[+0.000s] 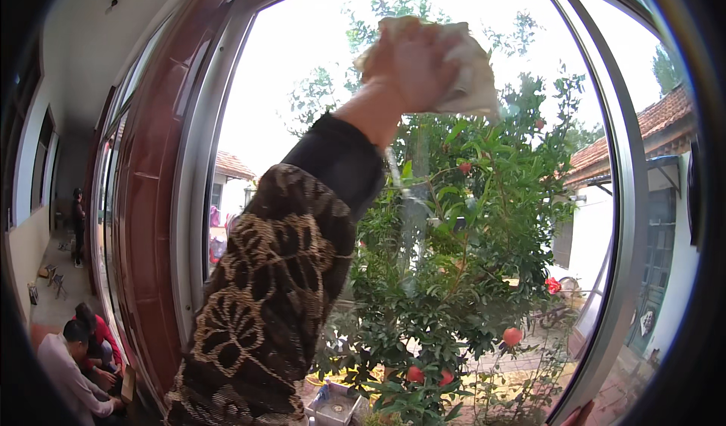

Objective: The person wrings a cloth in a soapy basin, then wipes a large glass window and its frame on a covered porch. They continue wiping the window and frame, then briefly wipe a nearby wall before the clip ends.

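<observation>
My left hand (417, 66) is raised high and presses a crumpled pale cloth (473, 80) against the glass pane of a metal-framed window. The cloth spreads past the fingers on the right. A black cuff and a dark sleeve with tan flower embroidery cover the arm. At the bottom right, only part of my right hand (579, 414) shows, beside the lower end of the metal window frame (624, 210); its grip cannot be made out. Pale streaks mark the glass below the cloth.
A brown-red tiled pillar (150, 199) stands left of the window. Two people (74, 369) crouch at the lower left, and another person (78, 227) stands farther back near folding stools. Beyond the glass are a pomegranate tree (454, 278), a sink (337, 406) and tiled-roof buildings.
</observation>
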Motion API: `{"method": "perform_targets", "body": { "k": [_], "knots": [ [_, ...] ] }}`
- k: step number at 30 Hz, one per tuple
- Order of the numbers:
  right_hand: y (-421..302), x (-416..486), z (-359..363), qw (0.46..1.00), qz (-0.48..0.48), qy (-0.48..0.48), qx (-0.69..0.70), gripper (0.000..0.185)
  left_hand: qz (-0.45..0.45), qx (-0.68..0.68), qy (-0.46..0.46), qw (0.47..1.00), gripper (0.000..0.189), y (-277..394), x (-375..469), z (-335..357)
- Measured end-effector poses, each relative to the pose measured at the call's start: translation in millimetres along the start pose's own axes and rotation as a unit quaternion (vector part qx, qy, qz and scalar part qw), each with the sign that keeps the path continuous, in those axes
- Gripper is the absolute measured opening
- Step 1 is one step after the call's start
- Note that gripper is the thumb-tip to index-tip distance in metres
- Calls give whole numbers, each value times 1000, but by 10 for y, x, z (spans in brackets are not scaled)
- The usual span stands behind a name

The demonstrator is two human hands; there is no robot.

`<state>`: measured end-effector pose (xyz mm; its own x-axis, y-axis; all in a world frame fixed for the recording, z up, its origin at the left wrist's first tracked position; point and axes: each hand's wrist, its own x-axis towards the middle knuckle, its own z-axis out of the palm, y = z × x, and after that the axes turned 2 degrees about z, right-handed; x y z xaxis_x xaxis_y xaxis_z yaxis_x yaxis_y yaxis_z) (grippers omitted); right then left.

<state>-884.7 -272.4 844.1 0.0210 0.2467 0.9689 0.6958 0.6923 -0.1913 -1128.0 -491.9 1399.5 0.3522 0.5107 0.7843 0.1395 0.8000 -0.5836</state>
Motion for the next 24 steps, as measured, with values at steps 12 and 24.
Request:
{"method": "perform_targets", "body": {
  "k": [12,24],
  "knots": [
    [-7,-56,64,999,5,21,26,67,-351,-22,50,935,41,-2297,-1938,1132],
    [112,-169,88,997,-37,-55,39,72,-410,-101,-78,903,56,-1432,-566,585]
  ]
}}
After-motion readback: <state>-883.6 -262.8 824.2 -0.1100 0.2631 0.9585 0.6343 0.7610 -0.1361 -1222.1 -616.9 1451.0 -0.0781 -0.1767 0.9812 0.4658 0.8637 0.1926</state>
